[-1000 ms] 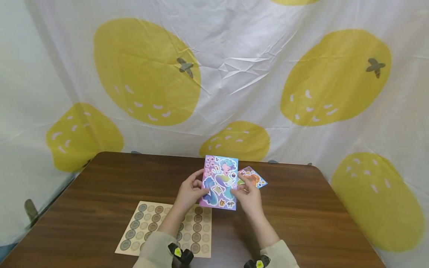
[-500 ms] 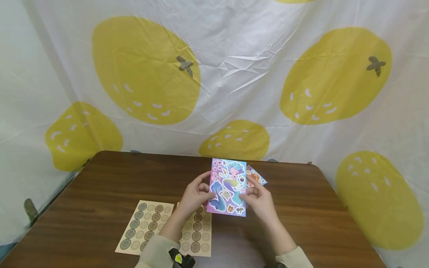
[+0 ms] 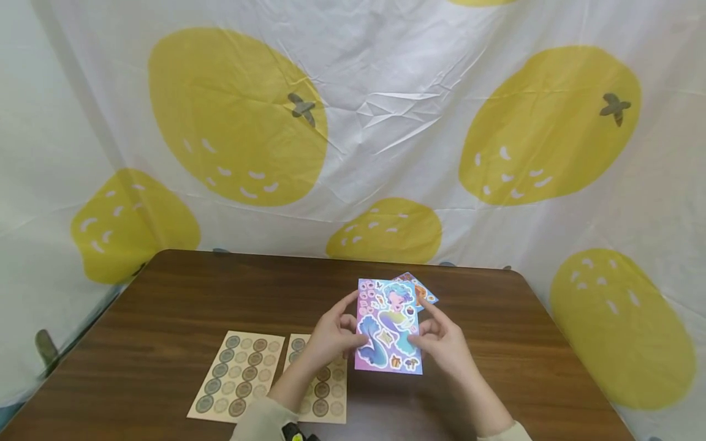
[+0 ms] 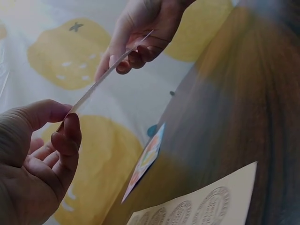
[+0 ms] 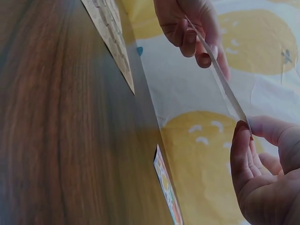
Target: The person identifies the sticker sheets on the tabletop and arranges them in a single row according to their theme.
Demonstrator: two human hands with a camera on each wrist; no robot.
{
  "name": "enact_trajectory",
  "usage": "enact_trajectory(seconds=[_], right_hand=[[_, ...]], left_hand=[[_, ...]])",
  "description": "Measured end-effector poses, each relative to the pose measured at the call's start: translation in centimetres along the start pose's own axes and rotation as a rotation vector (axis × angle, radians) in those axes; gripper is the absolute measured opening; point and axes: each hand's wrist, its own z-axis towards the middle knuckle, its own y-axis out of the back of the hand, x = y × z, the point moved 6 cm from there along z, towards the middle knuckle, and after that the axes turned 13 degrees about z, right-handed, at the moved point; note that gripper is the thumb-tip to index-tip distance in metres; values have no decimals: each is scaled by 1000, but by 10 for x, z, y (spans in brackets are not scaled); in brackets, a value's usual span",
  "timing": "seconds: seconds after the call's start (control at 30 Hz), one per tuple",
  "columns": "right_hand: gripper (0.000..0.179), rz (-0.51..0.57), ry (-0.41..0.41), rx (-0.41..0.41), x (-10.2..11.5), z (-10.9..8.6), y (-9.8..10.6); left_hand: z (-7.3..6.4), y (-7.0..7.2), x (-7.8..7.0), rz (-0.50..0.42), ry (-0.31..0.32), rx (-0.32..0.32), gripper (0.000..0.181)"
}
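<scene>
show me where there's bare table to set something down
Bare tabletop lies right of the right hand, out to the right edge, and behind and left of the beige round-print sheets. The middle is crowded: the left hand and right hand hold the mermaid sticker sheet above it, a blue-edged sticker sheet lying behind.

Dark brown table [image 3: 524, 337], wood-grained, far corners rounded. White cloth [image 3: 386, 174] hangs beyond its back edge and along both sides, sharply creased near the middle. Large yellow fruits [image 3: 231, 116] are printed across it (lemon-like, two with a greyish stem mark [image 3: 614, 108]). Light is soft; a sheen shows on the upper cloth.
</scene>
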Motion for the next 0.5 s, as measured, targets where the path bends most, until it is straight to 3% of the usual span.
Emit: enact_trajectory(seconds=[0.27, 0.5], right_hand=[[78, -32, -29, -1, -1, -11, 9], [76, -58, -57, 1, -5, -20, 20]], left_hand=[[-3, -12, 1, -16, 23, 10, 93], [-5, -24, 2, 5, 32, 35, 84]])
